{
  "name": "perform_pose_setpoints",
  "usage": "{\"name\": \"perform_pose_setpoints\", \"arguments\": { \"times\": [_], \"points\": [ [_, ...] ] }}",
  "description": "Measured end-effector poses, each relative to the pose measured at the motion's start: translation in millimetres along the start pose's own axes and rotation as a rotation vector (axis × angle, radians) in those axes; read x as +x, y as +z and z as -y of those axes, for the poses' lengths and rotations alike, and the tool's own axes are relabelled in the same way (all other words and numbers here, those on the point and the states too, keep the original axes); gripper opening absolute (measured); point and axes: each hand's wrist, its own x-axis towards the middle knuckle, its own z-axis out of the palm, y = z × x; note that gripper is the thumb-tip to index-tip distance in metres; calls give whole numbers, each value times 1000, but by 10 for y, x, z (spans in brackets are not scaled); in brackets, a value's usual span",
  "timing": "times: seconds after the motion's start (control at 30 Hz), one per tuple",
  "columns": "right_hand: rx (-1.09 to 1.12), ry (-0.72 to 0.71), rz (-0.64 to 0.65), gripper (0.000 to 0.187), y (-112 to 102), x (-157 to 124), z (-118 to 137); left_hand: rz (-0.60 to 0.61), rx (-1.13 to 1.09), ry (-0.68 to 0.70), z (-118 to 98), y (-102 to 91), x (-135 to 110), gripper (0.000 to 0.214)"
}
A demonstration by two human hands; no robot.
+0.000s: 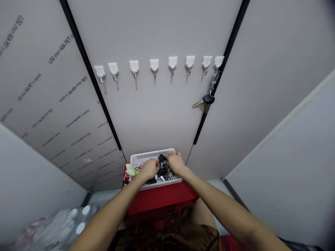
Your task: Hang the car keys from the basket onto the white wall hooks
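A white plastic basket (153, 153) with a slotted rim holds a jumble of keys (163, 170) and other small dark and metal items. My left hand (151, 168) is over its middle, fingers curled and pressed together; whatever they hold is hidden. At the right side, my right hand (175, 162) is closed with its fingertips at a black-headed key (161, 158), which it seems to pinch. On the wall above, a car key (208, 99) with a metal keyring hangs from the rightmost of several white adhesive hooks (172, 63).
The basket stands on a red table (162, 197) against the wall. A pale green ornament (130, 170) and a white cable lie at its left end. Plastic-wrapped bottles (78, 219) with white caps are at lower left. Panels close in on both sides.
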Motion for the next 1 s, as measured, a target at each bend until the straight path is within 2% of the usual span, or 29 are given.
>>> {"name": "perform_pose_setpoints", "arguments": {
  "times": [0.2,0.33,0.53,0.6,0.7,0.83,1.0],
  "points": [
    [47,128,-53,18,14,120,54,31,-54,-14,9,6,12,18],
    [28,128,-22,20,15,161,79,4,-137,-39,41,5,38,19],
    [94,102,-74,18,-156,140,31,-230,-304,-20,34,-18,104,29],
    [53,86,-44,18,-174,140,23,-222,-327,-6,16,-5,130,28],
    [-36,55,-7,19,-92,145,28,-172,-325,-10,1,35,149,26],
    [-69,28,-64,20,55,154,35,-146,-313,-26,24,75,142,27],
    [-52,31,-77,18,85,174,52,-146,-295,-30,44,76,139,28]
  ]
}}
